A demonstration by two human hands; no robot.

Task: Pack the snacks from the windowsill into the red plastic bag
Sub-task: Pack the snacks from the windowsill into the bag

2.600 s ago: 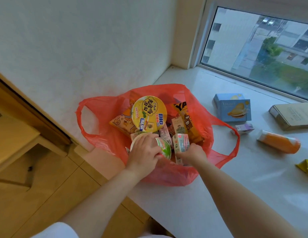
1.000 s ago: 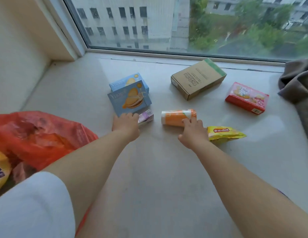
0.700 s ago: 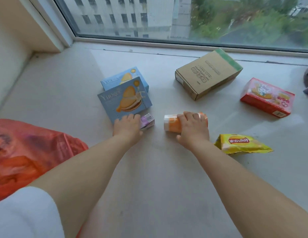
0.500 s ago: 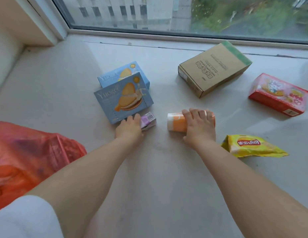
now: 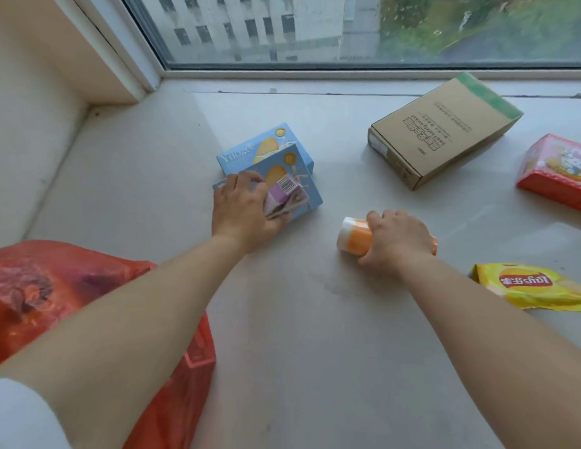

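Left hand point(image 5: 240, 210) grips small purple carton point(image 5: 284, 197) with blue box point(image 5: 302, 189) just beyond its fingers, right hand point(image 5: 397, 243) wraps orange tube point(image 5: 354, 236); lift both clear, carry to red plastic bag point(image 5: 39, 296) near left forearm.

Left hand point(image 5: 242, 212) grips small purple carton point(image 5: 284, 196), barcode end up, in front of two blue biscuit boxes point(image 5: 266, 157) lying one against other on windowsill point(image 5: 299, 319). Right hand point(image 5: 397, 243) curled over orange-and-white tube point(image 5: 352, 238) lying on its side. Yellow chip bag point(image 5: 526, 286) just right of right wrist. Brown cardboard box point(image 5: 444, 128) near window; red snack box point(image 5: 558, 170) at right edge. Red plastic bag point(image 5: 39, 293) at lower left, partly behind left forearm.
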